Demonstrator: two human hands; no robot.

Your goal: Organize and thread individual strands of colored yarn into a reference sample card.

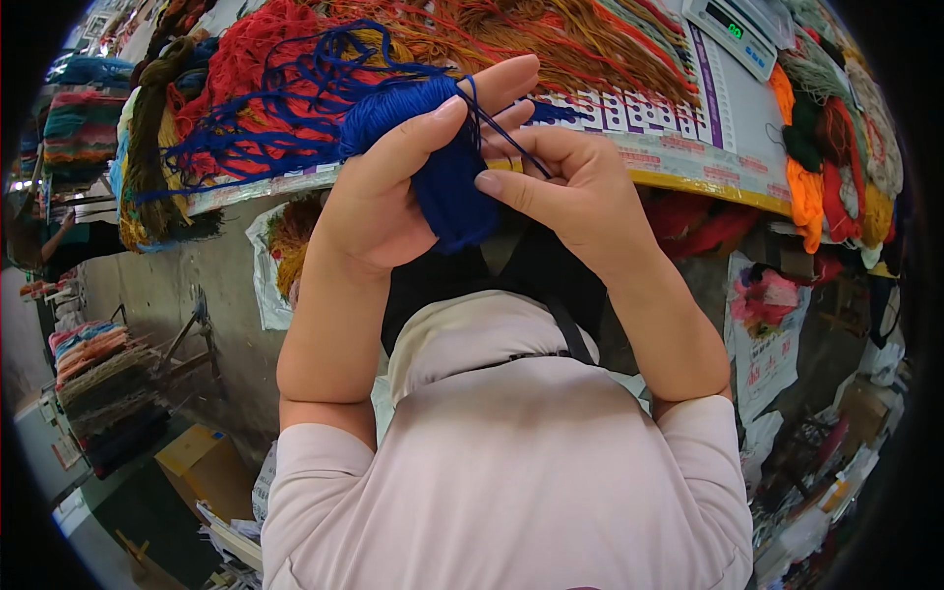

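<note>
A thick skein of royal-blue thread (457,202) lies across the palm of my left hand (379,192), its lower end hanging below the palm. The left thumb presses over the skein, while the fingers are partly hidden behind it. My right hand (585,182) is just to the right, thumb and forefinger pinched on a dark blue strand (526,152) that runs up to a loop by the left fingertips. More loose blue thread (256,128) trails leftward from the skein over the table's front part.
Piles of red thread (246,59) and brown thread (551,44) cover the table, beside punched white cards (629,113). A digital scale (737,34) stands at the far right. Orange thread (804,177) hangs off the edge. A cardboard box (206,467) sits at lower left.
</note>
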